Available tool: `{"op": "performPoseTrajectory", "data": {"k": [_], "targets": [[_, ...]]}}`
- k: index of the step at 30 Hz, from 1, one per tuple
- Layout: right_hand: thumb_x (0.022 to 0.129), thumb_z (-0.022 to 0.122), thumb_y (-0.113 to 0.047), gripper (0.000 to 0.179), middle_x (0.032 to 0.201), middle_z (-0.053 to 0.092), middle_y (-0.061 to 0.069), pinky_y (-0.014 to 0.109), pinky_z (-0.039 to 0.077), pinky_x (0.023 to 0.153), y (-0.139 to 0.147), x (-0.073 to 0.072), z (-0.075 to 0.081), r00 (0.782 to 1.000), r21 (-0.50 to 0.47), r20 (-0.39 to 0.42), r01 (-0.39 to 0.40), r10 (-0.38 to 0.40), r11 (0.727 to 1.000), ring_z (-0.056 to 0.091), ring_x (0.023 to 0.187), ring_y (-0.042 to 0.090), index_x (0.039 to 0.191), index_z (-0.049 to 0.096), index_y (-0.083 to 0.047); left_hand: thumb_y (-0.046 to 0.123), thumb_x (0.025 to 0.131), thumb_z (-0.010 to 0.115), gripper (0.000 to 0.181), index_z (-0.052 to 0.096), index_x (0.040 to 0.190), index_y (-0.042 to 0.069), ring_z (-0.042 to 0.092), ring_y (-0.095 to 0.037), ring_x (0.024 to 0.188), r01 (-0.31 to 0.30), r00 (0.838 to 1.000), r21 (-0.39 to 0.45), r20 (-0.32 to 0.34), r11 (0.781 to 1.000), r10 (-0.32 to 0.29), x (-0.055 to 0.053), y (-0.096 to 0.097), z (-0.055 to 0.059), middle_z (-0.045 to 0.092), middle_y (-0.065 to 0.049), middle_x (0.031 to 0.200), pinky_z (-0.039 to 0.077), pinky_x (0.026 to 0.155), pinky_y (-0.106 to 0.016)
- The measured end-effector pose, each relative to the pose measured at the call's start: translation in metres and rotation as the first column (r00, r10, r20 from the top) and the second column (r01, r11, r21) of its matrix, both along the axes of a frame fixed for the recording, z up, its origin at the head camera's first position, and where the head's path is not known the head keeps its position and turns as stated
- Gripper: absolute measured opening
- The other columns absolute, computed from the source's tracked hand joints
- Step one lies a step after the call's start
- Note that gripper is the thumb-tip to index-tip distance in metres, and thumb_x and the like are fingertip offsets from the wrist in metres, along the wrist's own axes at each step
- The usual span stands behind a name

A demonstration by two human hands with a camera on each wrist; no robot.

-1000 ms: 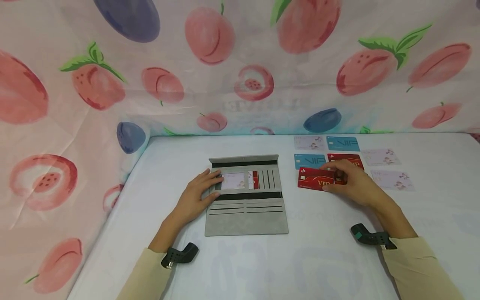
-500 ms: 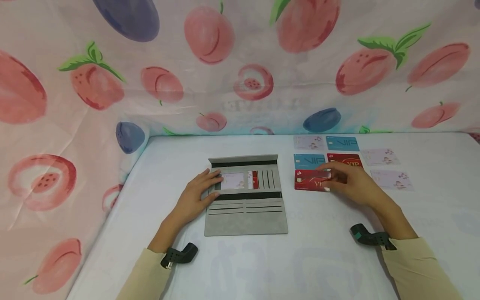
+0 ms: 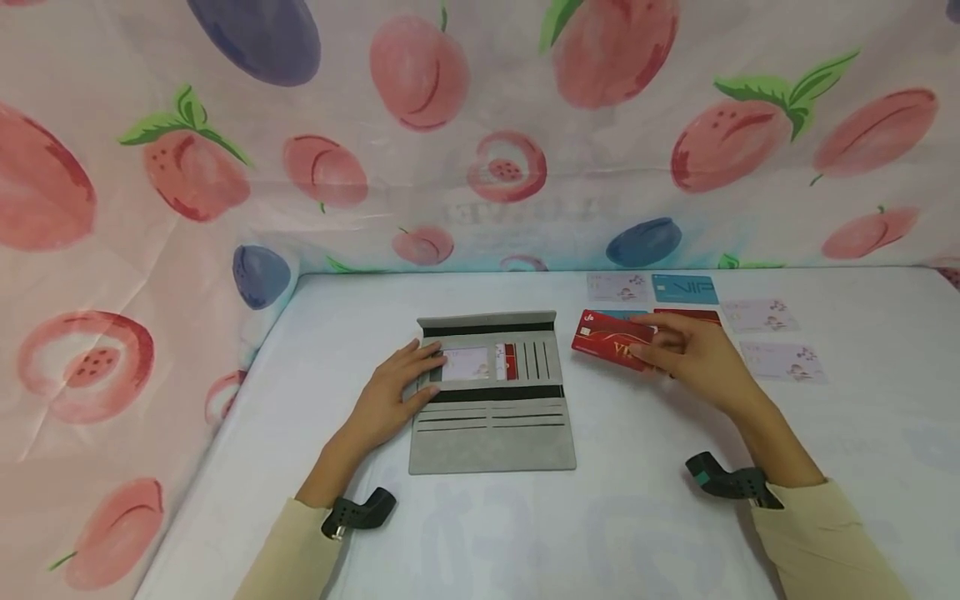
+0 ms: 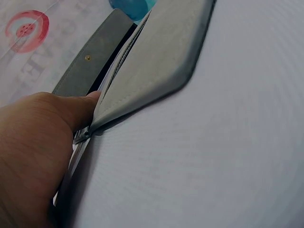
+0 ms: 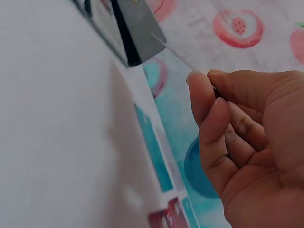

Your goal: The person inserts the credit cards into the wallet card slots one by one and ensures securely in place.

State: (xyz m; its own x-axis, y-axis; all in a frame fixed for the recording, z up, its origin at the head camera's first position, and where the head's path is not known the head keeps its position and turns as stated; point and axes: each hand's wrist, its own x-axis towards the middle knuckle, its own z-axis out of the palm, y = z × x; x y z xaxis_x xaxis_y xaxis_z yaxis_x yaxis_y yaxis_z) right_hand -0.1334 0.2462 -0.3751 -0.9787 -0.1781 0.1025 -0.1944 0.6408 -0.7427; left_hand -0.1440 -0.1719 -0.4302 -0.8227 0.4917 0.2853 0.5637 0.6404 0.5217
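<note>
In the head view my right hand (image 3: 697, 354) pinches a red VIP card (image 3: 611, 337) by its right end, raised off the table and tilted. The right wrist view shows that card (image 5: 173, 53) almost edge-on between thumb and fingers. My left hand (image 3: 393, 383) rests with extended fingers on the left side of an unfolded grey wallet (image 3: 495, 450). Its thumb (image 4: 85, 107) lies at the wallet's fold in the left wrist view. Inside the wallet, a pale card (image 3: 465, 363) shows in the window pocket, and a red-edged card (image 3: 512, 361) sits beside it.
On the white table (image 3: 637, 517), a blue VIP card (image 3: 686, 288) and pale flowered cards (image 3: 783, 362) lie at the back right. Another red card (image 3: 693, 315) is partly hidden behind my right hand. A fruit-patterned cloth (image 3: 510, 100) rises behind the table.
The right hand has lifted the red card from the table and shifted slightly left with it; the card now partly covers the nearer blue card. The left hand and wallet stay put.
</note>
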Motion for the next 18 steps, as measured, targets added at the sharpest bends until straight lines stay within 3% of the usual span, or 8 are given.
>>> {"op": "performPoseTrajectory", "data": {"k": [5,8,13,18], "targets": [[0.089,0.069,-0.034,0.049,0.074,0.068,-0.001,0.026,0.047,0.065,-0.017,-0.003,0.011,1.000,-0.047,0.010,-0.029,0.030,0.998,0.064,0.076,0.019,0.130,0.057,-0.010,0.021,0.093,0.064,0.042,0.058,0.133,0.010,0.028,-0.033,0.138,0.003,1.000,0.005,0.000,1.000,-0.003,0.001,0.000,0.000,0.044,-0.007,0.146,0.022,0.109,-0.055],[0.089,0.069,-0.034,0.050,0.073,0.068,0.003,0.030,0.046,0.068,-0.026,-0.007,0.013,0.998,-0.126,0.051,-0.038,0.045,0.991,0.066,0.073,0.022,0.130,0.056,-0.009,0.021,0.093,0.064,0.042,0.058,0.133,0.011,0.028,-0.033,0.139,0.000,1.000,0.005,0.000,1.000,0.000,0.001,0.000,-0.001,0.044,-0.007,0.146,0.022,0.109,-0.055],[0.089,0.069,-0.028,0.050,0.077,0.069,0.012,0.028,0.052,0.072,-0.035,-0.014,0.009,0.984,-0.288,0.163,-0.018,0.068,0.957,0.069,0.071,0.028,0.130,0.053,-0.005,0.021,0.093,0.064,0.042,0.058,0.133,0.011,0.028,-0.034,0.139,-0.003,1.000,0.000,-0.003,1.000,0.003,0.001,0.001,0.001,0.044,-0.007,0.145,0.023,0.108,-0.056],[0.089,0.070,-0.023,0.047,0.084,0.070,0.016,0.030,0.055,0.073,-0.045,-0.017,0.004,0.968,-0.389,0.215,-0.037,0.129,0.921,0.069,0.071,0.030,0.127,0.053,-0.001,0.024,0.093,0.063,0.042,0.058,0.133,0.013,0.028,-0.032,0.139,-0.016,1.000,-0.025,0.001,1.000,0.016,0.000,0.001,0.001,0.043,-0.006,0.146,0.022,0.108,-0.055]]}}
